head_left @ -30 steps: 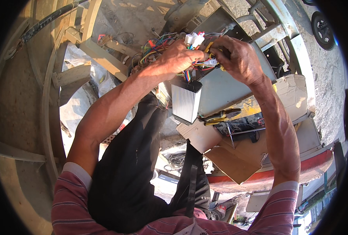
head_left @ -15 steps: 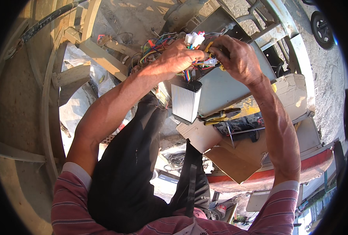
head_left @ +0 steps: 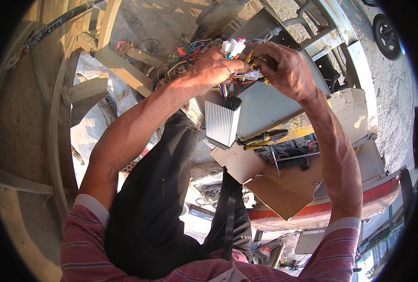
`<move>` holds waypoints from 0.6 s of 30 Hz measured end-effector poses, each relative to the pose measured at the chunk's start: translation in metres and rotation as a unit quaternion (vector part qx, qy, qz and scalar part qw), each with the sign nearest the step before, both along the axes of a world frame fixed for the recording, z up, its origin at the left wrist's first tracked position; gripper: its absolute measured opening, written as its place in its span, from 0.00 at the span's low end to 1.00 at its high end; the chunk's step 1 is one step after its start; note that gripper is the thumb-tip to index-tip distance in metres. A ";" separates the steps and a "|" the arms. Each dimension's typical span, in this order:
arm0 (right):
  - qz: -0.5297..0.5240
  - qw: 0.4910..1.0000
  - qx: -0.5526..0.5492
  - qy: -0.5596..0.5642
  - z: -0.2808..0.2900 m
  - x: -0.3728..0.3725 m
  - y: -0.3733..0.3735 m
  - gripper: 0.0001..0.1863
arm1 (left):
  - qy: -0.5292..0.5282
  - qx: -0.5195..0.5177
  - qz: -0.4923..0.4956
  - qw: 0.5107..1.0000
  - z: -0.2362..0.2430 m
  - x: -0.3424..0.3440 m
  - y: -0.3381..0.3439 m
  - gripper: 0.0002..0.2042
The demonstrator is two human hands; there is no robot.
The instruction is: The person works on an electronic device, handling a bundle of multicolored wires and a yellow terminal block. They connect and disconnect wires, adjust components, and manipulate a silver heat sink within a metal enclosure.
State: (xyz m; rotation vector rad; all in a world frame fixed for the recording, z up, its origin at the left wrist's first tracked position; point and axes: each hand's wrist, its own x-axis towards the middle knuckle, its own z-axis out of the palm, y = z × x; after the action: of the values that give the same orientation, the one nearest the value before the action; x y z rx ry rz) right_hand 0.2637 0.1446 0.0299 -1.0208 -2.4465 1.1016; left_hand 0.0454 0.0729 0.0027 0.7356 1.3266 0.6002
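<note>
My left hand is closed on a bundle of coloured wires, thumb and index finger pinched together and pointing right. Close beside it, my right hand is closed with bent fingers around a thin yellow piece; its kind is unclear, and the fingertips are partly hidden. White plug connectors stick up behind the left fingers, and another pale connector hangs between the hands. Below them lies a silver finned controller box with a black end, from which the wires rise.
A grey metal panel lies under the right hand. Yellow-handled pliers rest nearby, with cardboard below. Wooden beams and plastic sheeting are at left. A metal frame and a wheel stand at far right.
My right hand has shifted slightly and its fingers have curled a little differently around the yellow piece. The left hand stays almost in place on the wires.
</note>
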 end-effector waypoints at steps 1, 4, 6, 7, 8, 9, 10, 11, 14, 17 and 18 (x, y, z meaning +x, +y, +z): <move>0.007 1.000 0.004 0.005 0.000 0.000 0.001 0.08 | -0.007 0.009 0.014 1.000 0.001 0.002 0.000 0.10; 0.020 1.000 0.011 0.013 -0.001 0.000 0.005 0.09 | -0.023 0.001 0.027 0.999 0.003 0.003 0.000 0.09; 0.020 1.000 0.010 0.000 -0.001 0.000 0.005 0.09 | -0.020 -0.008 0.021 1.000 0.004 0.002 0.000 0.09; 0.015 1.000 0.012 0.001 -0.002 0.000 0.005 0.10 | -0.013 -0.009 0.014 1.000 0.004 0.002 0.000 0.08; 0.007 1.000 0.014 -0.005 -0.002 0.000 0.004 0.10 | -0.009 -0.005 0.008 1.000 0.004 0.001 0.000 0.09; 0.001 1.000 0.016 -0.012 -0.003 0.000 0.004 0.10 | -0.014 0.006 0.002 1.000 0.004 0.001 0.000 0.08; -0.011 1.000 0.008 -0.002 -0.003 0.001 0.004 0.11 | -0.021 0.023 -0.003 1.000 0.003 0.000 0.000 0.08; -0.022 1.000 -0.001 0.007 -0.003 0.003 0.004 0.11 | -0.033 0.044 -0.006 0.998 0.002 0.000 0.000 0.07; -0.126 0.988 -0.091 0.013 -0.002 0.009 0.004 0.14 | -0.048 0.015 0.023 0.998 -0.002 -0.001 -0.001 0.08; -0.244 0.955 -0.159 0.065 -0.001 0.016 0.003 0.17 | -0.047 0.009 0.005 0.999 -0.003 -0.003 -0.001 0.08; -0.291 0.937 -0.176 0.074 -0.002 0.018 0.003 0.18 | -0.041 0.003 0.006 0.999 -0.003 -0.004 -0.002 0.09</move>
State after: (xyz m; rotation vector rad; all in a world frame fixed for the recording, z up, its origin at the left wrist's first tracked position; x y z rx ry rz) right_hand 0.2813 0.1473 0.0280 -1.5659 -1.6774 1.3483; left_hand 0.0412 0.0713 -0.0001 0.7012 1.2546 0.6375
